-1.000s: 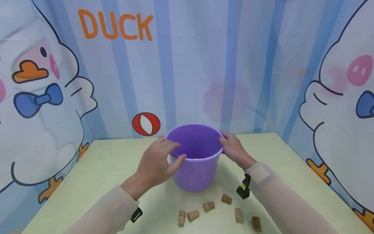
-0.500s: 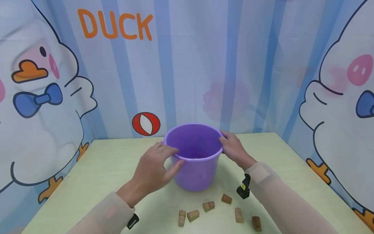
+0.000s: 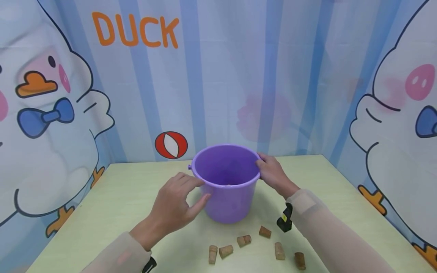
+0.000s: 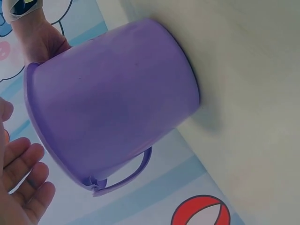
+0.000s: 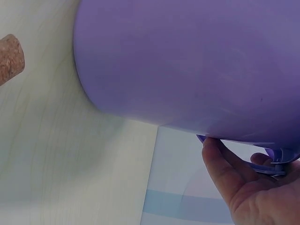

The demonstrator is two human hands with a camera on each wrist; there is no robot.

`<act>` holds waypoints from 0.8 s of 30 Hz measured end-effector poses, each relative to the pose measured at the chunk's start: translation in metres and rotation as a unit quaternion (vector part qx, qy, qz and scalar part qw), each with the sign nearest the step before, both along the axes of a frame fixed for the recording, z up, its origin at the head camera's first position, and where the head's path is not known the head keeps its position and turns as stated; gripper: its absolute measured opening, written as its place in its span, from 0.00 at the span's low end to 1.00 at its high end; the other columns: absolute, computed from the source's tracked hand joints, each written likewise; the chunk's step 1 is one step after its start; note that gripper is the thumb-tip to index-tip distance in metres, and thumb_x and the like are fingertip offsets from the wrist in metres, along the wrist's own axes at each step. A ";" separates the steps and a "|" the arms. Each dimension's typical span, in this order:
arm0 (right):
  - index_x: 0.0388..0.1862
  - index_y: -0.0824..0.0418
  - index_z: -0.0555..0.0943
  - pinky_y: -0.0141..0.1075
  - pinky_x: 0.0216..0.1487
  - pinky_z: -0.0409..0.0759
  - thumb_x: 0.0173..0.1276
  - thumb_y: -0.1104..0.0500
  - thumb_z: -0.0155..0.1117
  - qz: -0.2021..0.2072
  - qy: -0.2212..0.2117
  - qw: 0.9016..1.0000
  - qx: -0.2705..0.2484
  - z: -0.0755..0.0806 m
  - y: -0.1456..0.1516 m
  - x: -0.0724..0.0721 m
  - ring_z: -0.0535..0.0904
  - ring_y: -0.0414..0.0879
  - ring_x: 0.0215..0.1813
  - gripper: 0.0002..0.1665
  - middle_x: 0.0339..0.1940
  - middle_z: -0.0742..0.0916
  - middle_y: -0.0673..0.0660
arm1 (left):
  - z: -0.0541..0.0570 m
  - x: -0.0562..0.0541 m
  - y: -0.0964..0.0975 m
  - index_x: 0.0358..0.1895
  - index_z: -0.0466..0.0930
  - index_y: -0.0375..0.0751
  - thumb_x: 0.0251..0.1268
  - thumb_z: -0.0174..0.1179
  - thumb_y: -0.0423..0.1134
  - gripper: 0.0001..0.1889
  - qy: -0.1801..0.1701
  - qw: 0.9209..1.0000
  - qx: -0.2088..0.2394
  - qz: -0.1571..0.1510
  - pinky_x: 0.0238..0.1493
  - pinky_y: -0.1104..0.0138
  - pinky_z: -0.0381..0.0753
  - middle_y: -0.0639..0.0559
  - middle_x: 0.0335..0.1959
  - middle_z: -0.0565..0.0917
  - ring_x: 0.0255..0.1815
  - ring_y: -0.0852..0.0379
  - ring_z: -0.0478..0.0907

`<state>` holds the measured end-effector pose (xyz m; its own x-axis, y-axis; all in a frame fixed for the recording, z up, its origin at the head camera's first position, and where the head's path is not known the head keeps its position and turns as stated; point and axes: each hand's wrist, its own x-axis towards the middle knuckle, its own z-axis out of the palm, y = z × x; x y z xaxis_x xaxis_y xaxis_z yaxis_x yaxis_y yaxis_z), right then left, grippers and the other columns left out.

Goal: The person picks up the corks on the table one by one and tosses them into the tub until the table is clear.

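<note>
A purple bucket (image 3: pixel 228 204) stands upright near the middle of the table. My right hand (image 3: pixel 275 176) grips its rim at the right, thumb over the edge; the right wrist view shows those fingers (image 5: pixel 220 171) beneath the rim, by the bucket's handle. My left hand (image 3: pixel 170 204) is by the front left of the rim, fingers loosely bent, holding nothing. In the left wrist view its fingers (image 4: pixel 35 187) are apart from the bucket. The purple handle (image 4: pixel 133 176) hangs along the bucket's far side. Most of the bucket's inside is hidden.
Several corks lie scattered on the pale table (image 3: pixel 136 182) in front of the bucket, among them a cork (image 3: pixel 244 240) near the middle and a darker cork (image 3: pixel 300 261) at the right. A duck-print curtain (image 3: pixel 225 76) hangs behind the table's back edge.
My left hand has drawn back from over the bucket's rim, moving left and toward me, which uncovers the knob at the bucket's left side. My right hand and the corks have stayed put.
</note>
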<state>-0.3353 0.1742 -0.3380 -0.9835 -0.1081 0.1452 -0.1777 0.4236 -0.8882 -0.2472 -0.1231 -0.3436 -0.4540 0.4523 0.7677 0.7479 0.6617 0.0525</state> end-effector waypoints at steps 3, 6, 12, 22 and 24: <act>0.79 0.66 0.64 0.40 0.52 0.85 0.79 0.58 0.38 0.000 0.001 1.000 0.001 0.000 0.000 0.001 0.84 0.57 0.56 0.32 0.62 0.84 0.67 | -0.005 0.001 -0.002 0.48 0.87 0.43 0.59 0.71 0.46 0.16 -0.001 1.000 0.001 0.000 0.42 0.61 0.84 0.55 0.41 0.89 0.43 0.57 0.81; 0.79 0.66 0.64 0.40 0.51 0.85 0.79 0.58 0.38 -0.003 0.003 1.000 0.005 0.000 0.000 0.001 0.84 0.57 0.56 0.32 0.62 0.84 0.67 | -0.009 0.002 -0.004 0.46 0.88 0.42 0.59 0.71 0.46 0.15 -0.001 1.000 -0.001 0.001 0.41 0.62 0.84 0.56 0.39 0.88 0.42 0.58 0.81; 0.78 0.66 0.66 0.40 0.51 0.85 0.79 0.58 0.38 -0.003 0.004 1.000 0.009 0.000 0.000 0.001 0.84 0.57 0.56 0.32 0.61 0.84 0.67 | -0.020 0.005 -0.006 0.44 0.88 0.42 0.57 0.73 0.48 0.16 -0.022 1.000 -0.014 0.001 0.41 0.62 0.85 0.57 0.37 0.88 0.42 0.59 0.81; 0.77 0.66 0.67 0.41 0.52 0.85 0.79 0.58 0.39 -0.003 0.004 1.000 0.008 0.000 0.000 0.001 0.84 0.57 0.56 0.31 0.61 0.84 0.67 | -0.034 0.009 -0.006 0.46 0.87 0.46 0.53 0.76 0.52 0.20 -0.059 0.997 -0.045 -0.008 0.41 0.63 0.84 0.59 0.40 0.88 0.42 0.60 0.80; 0.77 0.67 0.67 0.41 0.52 0.85 0.79 0.58 0.38 -0.002 0.003 1.000 0.008 0.000 0.000 0.001 0.83 0.57 0.57 0.31 0.61 0.84 0.67 | -0.036 0.010 -0.006 0.47 0.87 0.46 0.53 0.76 0.52 0.21 -0.068 0.996 -0.052 -0.012 0.41 0.63 0.84 0.59 0.41 0.88 0.42 0.60 0.80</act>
